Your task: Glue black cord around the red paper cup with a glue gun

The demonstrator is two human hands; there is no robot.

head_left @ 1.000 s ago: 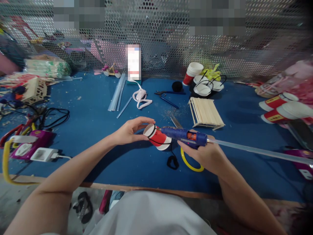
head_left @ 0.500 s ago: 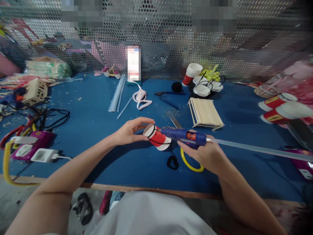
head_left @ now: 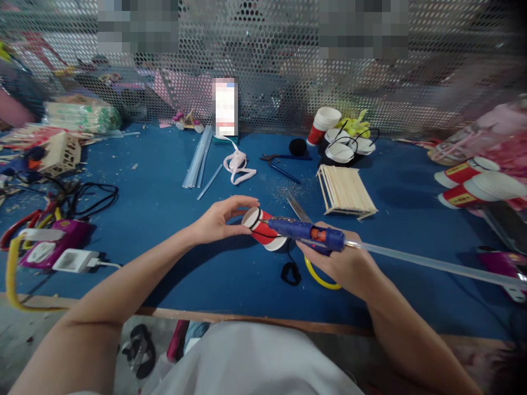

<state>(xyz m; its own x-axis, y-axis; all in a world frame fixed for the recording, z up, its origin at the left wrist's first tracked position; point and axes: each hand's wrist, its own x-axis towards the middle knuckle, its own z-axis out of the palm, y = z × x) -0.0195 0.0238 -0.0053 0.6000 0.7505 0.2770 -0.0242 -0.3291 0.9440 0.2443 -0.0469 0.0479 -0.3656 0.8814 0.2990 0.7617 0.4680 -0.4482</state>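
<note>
My left hand [head_left: 222, 220] grips a red and white paper cup [head_left: 267, 232] by its base end, thumb and fingers on either side. The cup lies tilted, with black cord [head_left: 256, 220] wound round it and trailing onto the table. In my right hand [head_left: 343, 262] is a blue hot glue gun [head_left: 307, 233], a long clear glue stick [head_left: 411, 258] sticking out of its back. Its nozzle points left at the cord near the cup's base; whether it touches I cannot tell. Yellow-handled scissors [head_left: 321, 277] lie partly hidden under my right hand.
A small stick-built rack [head_left: 348, 190] stands behind my right hand. Farther back are pliers [head_left: 284, 164], white ribbon [head_left: 237, 163], spare glue sticks [head_left: 198, 159] and white-bottomed cups [head_left: 341, 151]. A purple power strip [head_left: 57, 241] sits left, more red cups [head_left: 473, 189] right. A perforated metal screen [head_left: 272, 66] closes off the back.
My right hand has shifted the glue gun slightly left and down, and its glue stick dips lower at the far end. My left hand and the cup have barely moved.
</note>
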